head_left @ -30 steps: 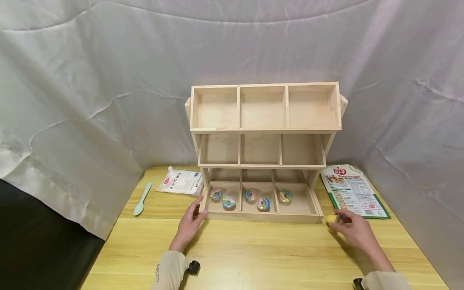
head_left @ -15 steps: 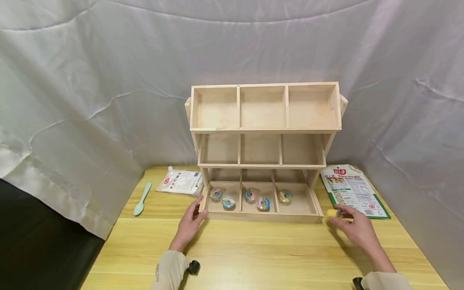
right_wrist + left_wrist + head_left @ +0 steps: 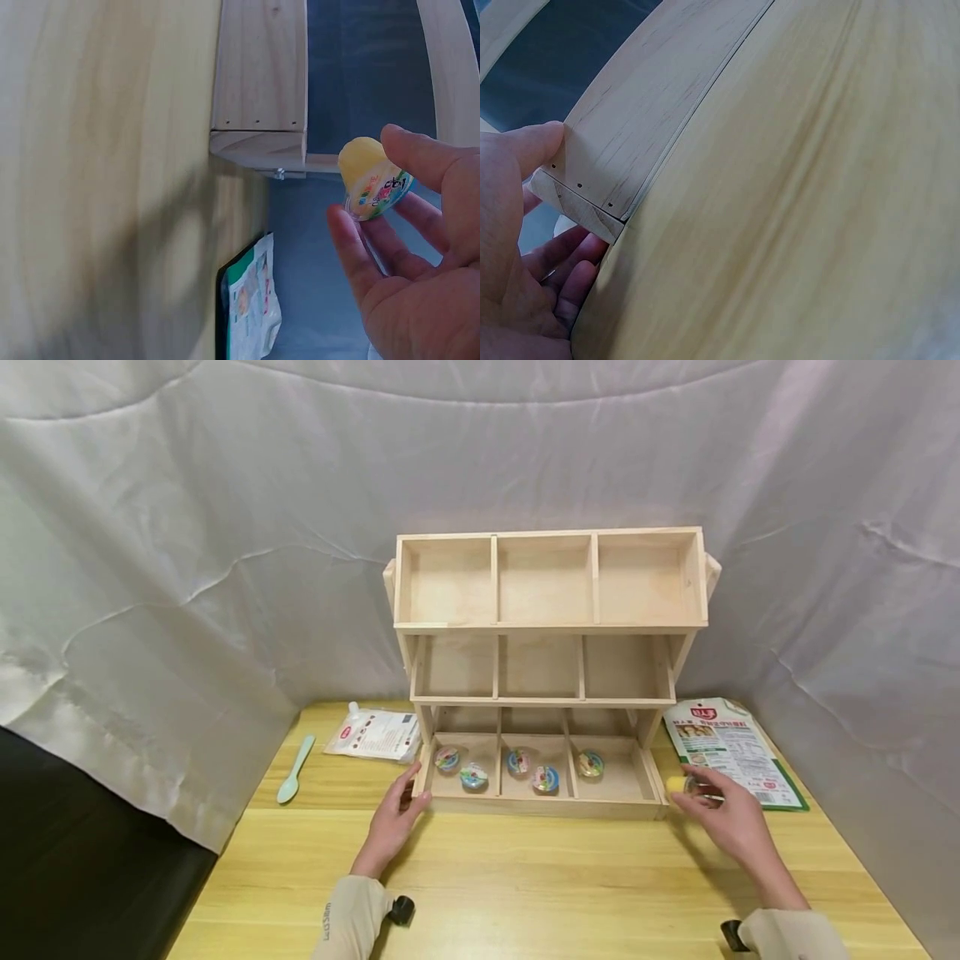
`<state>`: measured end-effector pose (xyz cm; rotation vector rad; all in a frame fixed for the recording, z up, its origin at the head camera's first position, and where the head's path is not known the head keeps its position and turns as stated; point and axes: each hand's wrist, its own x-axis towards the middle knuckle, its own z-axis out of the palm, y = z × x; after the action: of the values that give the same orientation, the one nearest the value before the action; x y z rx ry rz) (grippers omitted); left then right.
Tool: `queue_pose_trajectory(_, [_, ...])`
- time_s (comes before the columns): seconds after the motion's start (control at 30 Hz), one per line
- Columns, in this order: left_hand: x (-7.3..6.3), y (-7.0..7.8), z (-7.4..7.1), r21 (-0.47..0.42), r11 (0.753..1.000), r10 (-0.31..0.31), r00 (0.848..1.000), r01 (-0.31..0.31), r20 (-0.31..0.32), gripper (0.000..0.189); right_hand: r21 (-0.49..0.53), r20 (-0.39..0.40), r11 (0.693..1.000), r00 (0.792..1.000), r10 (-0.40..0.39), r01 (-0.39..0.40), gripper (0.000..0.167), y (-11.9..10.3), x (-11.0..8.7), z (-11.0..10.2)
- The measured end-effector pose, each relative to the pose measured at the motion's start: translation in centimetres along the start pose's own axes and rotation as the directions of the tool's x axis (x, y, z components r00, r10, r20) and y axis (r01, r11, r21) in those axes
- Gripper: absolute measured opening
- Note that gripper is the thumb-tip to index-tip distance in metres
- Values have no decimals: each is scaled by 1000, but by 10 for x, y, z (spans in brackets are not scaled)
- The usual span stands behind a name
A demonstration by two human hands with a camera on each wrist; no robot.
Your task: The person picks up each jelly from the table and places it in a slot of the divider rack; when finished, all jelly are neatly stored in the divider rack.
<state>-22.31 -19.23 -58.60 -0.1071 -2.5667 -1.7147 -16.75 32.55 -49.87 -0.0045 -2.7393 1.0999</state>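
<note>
A three-tier wooden rack (image 3: 551, 629) with divided trays stands at the back of the table. My left hand (image 3: 392, 817) grips the front left corner of its bottom tray, thumb on the front board (image 3: 641, 112) and fingers around the side. Between the thumb and fingers of my right hand (image 3: 723, 810) is a small yellow jelly cup (image 3: 361, 166), its printed lid tilted toward the palm. That hand is just off the tray's front right corner (image 3: 259, 146). Several jelly cups lie in the bottom tray, among them a pale one (image 3: 590, 765) in the right compartment.
A white and green food pouch (image 3: 731, 752) lies right of the rack, behind my right hand. On the left are a white spouted pouch (image 3: 377, 735) and a pale green spoon (image 3: 296, 770). Grey curtain (image 3: 547, 452) hangs around the table.
My right hand has moved a little up and to the left with the jelly cup, closer to the tray's right corner. The left hand stays at the left corner.
</note>
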Motion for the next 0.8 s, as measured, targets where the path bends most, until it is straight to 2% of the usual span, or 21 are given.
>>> queue_pose_trajectory(0.2, [0, 1, 0, 3, 1000, 1, 1000, -1, 3, 63, 10, -50, 999, 998, -49, 50, 54, -8, 8, 3])
queue_pose_trajectory(0.37, [-1, 1, 0, -4, 1000, 9, 1000, -9, -4, 62, 32, -52, 997, 997, -63, 64, 50, -12, 13, 8])
queue_pose_trajectory(0.43, [-4, 10, -1, -6, 1000, 1, 1000, -1, -2, 61, 52, -53, 996, 996, -76, 78, 50, -13, 16, 12])
queue_pose_trajectory(0.57, [-5, 12, -2, -10, 1000, -1, 1000, 1, 3, 62, 85, -67, 990, 992, -104, 110, 49, -15, 20, 18])
queue_pose_trajectory(0.63, [-4, 10, -3, -10, 1000, -3, 1000, 3, 9, 63, 87, -59, 991, 993, -100, 105, 50, -15, 22, 21])
queue_pose_trajectory(0.67, [-2, 5, -2, -10, 1000, -3, 1000, 3, 8, 63, 87, -52, 991, 994, -94, 99, 51, -15, 23, 22])
queue_pose_trajectory(0.8, [-4, 8, -1, -3, 1000, -3, 1000, 3, 3, 62, 70, -16, 995, 997, -70, 71, 58, -15, 28, 27])
